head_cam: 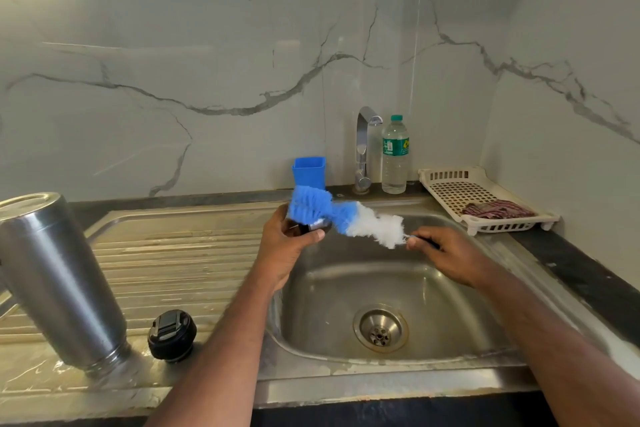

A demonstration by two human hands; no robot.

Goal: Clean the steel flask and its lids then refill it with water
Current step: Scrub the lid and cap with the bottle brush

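The steel flask [59,284] stands upside down on the sink's drainboard [180,253] at the left. Next to it sits a black inner lid [172,334]. My left hand [284,246] grips a small steel-and-black lid cup [313,227] over the basin's left edge. My right hand [446,256] pinches the thin handle of a bottle brush [346,218] with blue and white bristles. The brush's blue end lies against the lid cup.
The steel sink basin [433,288] with its drain [380,328] lies below my hands. At the back stand a blue cup [309,172], the tap [363,149] and a plastic water bottle [394,156]. A white rack [485,201] with a cloth sits at the right.
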